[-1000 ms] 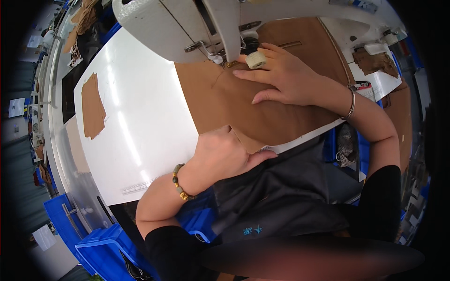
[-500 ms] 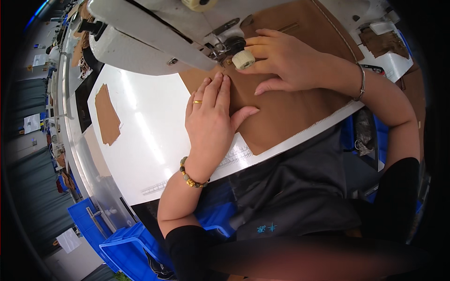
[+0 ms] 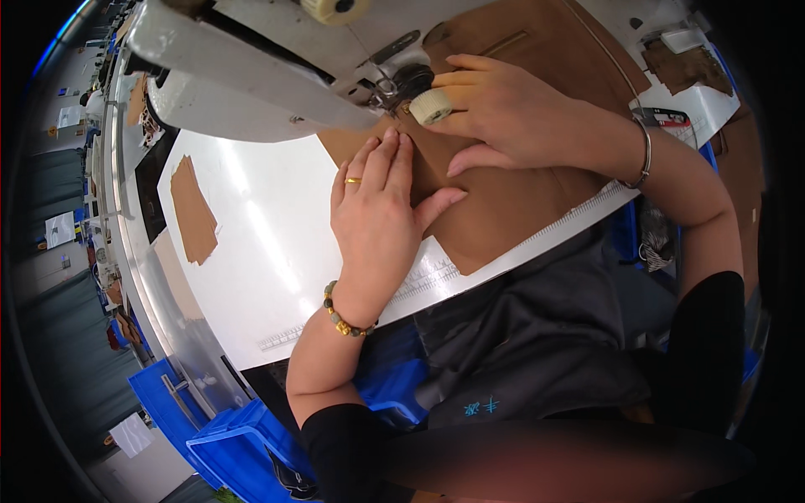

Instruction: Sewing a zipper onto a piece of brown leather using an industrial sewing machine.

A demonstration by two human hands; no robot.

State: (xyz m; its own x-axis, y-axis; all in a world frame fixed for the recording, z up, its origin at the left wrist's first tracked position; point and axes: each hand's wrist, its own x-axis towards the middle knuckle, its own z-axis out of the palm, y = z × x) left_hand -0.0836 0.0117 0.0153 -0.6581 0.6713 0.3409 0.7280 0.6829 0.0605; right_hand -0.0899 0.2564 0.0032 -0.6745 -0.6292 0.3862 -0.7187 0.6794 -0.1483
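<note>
A large piece of brown fabric (image 3: 520, 210) lies on the white work table (image 3: 260, 268), running under the head of a white sewing machine (image 3: 243, 80). My left hand (image 3: 377, 201) rests flat on the fabric just in front of the needle area, fingers together and thumb spread. To the right, my right hand (image 3: 511, 117) lies on the same fabric with its fingers stretched out and thumb apart. Its fingertips are beside a cream ridged knob (image 3: 432, 106), which partly hides them. Beyond that hand, a narrow slit (image 3: 507, 41) shows in the fabric.
Several small brown fabric pieces (image 3: 194, 211) lie stacked on the left of the table. Ruler markings run along its front edge. Blue bins (image 3: 243, 444) stand below at the left. Darker brown scraps (image 3: 686, 67) and a red-and-black tool (image 3: 662, 116) are at the right.
Both hands keep nearly the same pose on the fabric. The view has shifted slightly, so the machine head appears farther left and the slit shows more. The fabric's near corner appears slightly farther right.
</note>
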